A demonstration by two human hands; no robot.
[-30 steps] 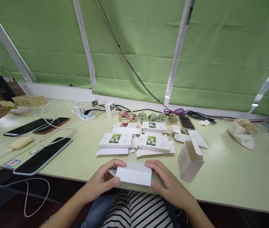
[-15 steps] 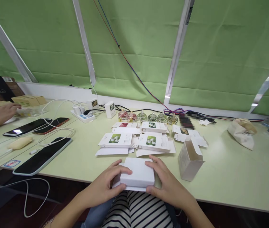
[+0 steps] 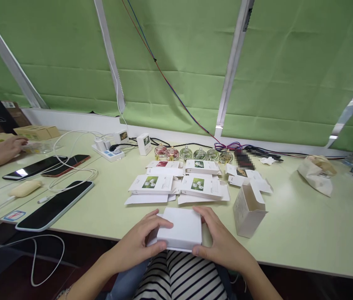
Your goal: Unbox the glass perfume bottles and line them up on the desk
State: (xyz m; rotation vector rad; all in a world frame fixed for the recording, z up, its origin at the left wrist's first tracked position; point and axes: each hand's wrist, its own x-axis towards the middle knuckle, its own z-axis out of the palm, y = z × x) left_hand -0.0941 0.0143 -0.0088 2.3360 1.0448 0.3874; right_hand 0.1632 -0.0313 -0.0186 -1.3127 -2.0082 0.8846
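Observation:
A plain white box (image 3: 181, 228) sits at the table's front edge, between my two hands. My left hand (image 3: 143, 236) grips its left side, with a finger across the top and the thumb at the front. At the right side, my right hand (image 3: 215, 239) holds the box with its thumb at the near corner and fingers at the far corner. Just beyond lie flattened cartons with flower pictures, among them a left carton (image 3: 151, 183) and a right carton (image 3: 201, 186). An open empty carton (image 3: 249, 211) stands upright to the right of my right hand.
Several round glass bottles (image 3: 200, 154) line the back. Phones (image 3: 56, 206), white cables and a power strip (image 3: 108, 153) lie left. Another person's hand (image 3: 6, 151) is at far left. A cloth bag (image 3: 316, 175) rests at the right.
My right hand's fingers have slid from the box's top to its far right corner. The box's upper part now sits lower, flush with its base. My left hand stays nearly still.

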